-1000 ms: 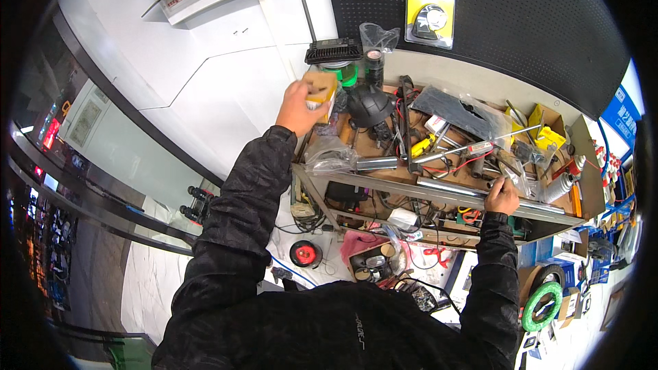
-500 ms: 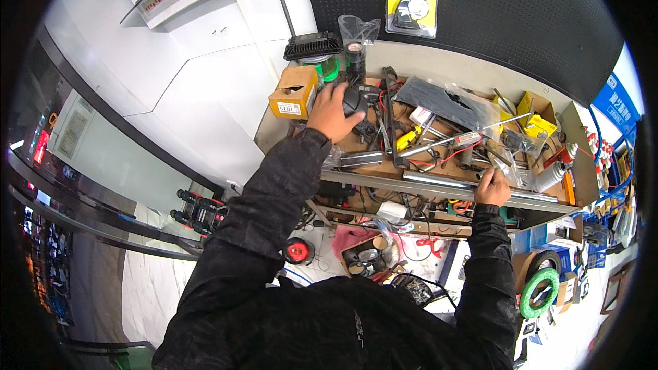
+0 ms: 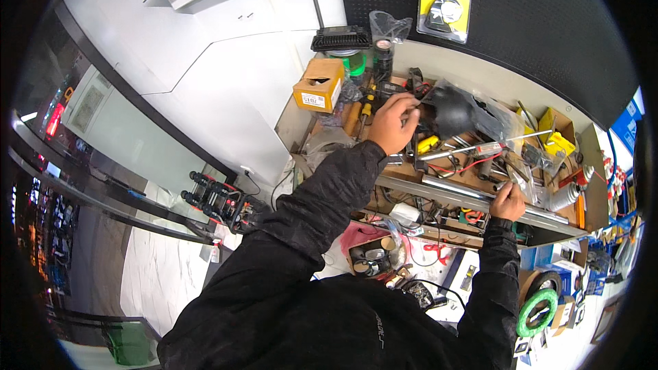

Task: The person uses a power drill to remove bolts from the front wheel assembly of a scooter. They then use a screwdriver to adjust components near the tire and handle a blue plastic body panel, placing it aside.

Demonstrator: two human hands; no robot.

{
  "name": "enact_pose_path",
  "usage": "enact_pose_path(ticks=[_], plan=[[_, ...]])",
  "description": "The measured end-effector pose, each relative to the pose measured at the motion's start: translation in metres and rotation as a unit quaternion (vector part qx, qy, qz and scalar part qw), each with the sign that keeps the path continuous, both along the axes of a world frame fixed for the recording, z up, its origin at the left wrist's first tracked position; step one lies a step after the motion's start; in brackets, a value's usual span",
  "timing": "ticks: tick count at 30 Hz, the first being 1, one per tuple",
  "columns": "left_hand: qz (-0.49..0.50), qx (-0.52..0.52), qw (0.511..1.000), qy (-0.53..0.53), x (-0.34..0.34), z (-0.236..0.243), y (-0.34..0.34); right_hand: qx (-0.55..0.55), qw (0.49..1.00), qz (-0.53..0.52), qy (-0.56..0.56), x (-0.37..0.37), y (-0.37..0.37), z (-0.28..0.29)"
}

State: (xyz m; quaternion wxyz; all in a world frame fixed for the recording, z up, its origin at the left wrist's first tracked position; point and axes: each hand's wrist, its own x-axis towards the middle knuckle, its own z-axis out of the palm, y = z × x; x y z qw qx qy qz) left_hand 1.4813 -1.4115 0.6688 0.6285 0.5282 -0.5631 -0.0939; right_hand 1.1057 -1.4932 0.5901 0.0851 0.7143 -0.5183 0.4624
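My left hand (image 3: 395,122) reaches over the left part of an open drawer of tools, its fingers closed at the edge of a smooth black rounded thing (image 3: 450,111) whose kind I cannot make out. That thing covers part of a dark flat piece in clear plastic (image 3: 497,120). Left of the hand lie a yellow-and-black screwdriver (image 3: 368,104) and a wooden handle (image 3: 352,118). At the drawer's front edge my right hand (image 3: 508,201) is closed; a small metal end peeks out above its fingers, and the rest is hidden.
A yellow cardboard box (image 3: 319,85) stands at the left end, near a black tape roll stack (image 3: 382,62). Spray cans (image 3: 563,196) lie at the right. A chrome bar (image 3: 456,188) runs along the drawer front; a lower drawer holds cables and a white box (image 3: 404,213).
My left hand has carried the black rounded thing rightward from beside the yellow box, uncovering the screwdriver and wooden handle. The view has shifted; my right hand stays by the drawer front.
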Motion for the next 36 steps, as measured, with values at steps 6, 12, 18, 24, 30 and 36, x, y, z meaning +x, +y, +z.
enact_pose_path(ticks=[6,12,18,24,30,36], plan=[[0.268,0.368,0.859,-0.233,0.090,-0.030,-0.005,-0.006,1.000,0.001,0.010,0.001,0.002,0.003],[0.234,0.472,0.813,-0.248,0.111,-0.027,-0.040,0.010,1.000,-0.008,0.027,0.002,0.004,0.007],[0.208,0.496,0.801,-0.262,0.113,-0.021,-0.054,-0.007,1.000,0.008,0.010,0.002,0.006,0.009],[0.260,0.448,0.836,-0.178,0.093,-0.016,-0.049,-0.015,1.000,0.011,-0.003,0.004,0.005,0.008],[0.279,0.235,0.929,-0.057,0.084,0.017,-0.038,-0.021,1.000,0.014,-0.005,0.004,0.008,0.013],[-0.083,0.025,0.954,0.287,0.063,0.122,0.035,-0.031,0.999,0.013,-0.006,0.005,0.005,0.010]])
